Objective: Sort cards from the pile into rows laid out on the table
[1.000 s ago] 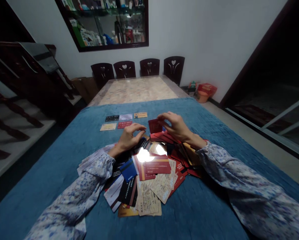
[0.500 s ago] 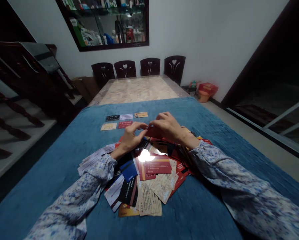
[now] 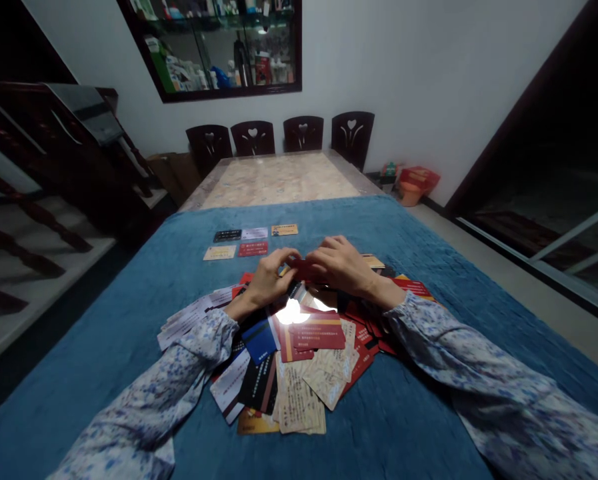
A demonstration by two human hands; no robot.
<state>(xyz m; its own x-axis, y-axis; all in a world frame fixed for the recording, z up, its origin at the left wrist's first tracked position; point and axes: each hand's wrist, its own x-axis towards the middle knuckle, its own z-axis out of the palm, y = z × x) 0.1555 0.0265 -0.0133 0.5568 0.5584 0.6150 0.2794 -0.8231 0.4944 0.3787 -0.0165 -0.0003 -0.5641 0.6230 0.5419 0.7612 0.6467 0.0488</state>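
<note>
Over the far part of a loose heap of cards, my left hand (image 3: 269, 279) and my right hand (image 3: 343, 268) meet with fingertips bent inward. Between them shows a dark red card (image 3: 301, 270), mostly hidden by the fingers; both hands pinch it. In the heap below lie a maroon card (image 3: 321, 332) with a gold stripe, a blue card (image 3: 260, 341), a black card (image 3: 259, 385) and several beige patterned cards (image 3: 299, 403). Glare whites out the heap's middle. White cards (image 3: 193, 315) fan out beside my left wrist.
Beyond my hands, a black card (image 3: 227, 235), a pale lilac card (image 3: 255, 233) and a yellow card (image 3: 285, 230) lie in a row. A cream card (image 3: 219, 253) and a red card (image 3: 253, 249) lie nearer. Blue cloth (image 3: 143, 320) covers the table; chairs (image 3: 303, 133) stand behind.
Both hands have come down slightly toward the heap, still together around the red card. My right fingers have closed in more. The laid-out cards stay as they were.
</note>
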